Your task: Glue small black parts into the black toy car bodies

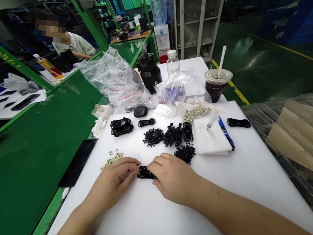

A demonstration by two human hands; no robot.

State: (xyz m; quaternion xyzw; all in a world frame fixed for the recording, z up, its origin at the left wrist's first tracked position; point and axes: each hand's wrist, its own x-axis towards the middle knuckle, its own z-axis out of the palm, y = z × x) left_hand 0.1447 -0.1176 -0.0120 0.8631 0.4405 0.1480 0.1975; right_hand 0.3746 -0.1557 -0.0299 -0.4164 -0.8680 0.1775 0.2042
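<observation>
A small black plastic part lies on the white foam sheet, between my two hands. My right hand is closed on its right end. At its left end, my left hand has thumb and fingers pinched together; what they hold, if anything, is too small to make out. Next to my left hand is a heap of pale small pieces. Beyond my hands lie two heaps of tiny black pieces, a cluster of black parts and stacked black parts.
Clear plastic bags, a black bottle and a drink cup stand at the back. A blue tool rests on a white pad. A dark tablet lies left; a person sits beyond.
</observation>
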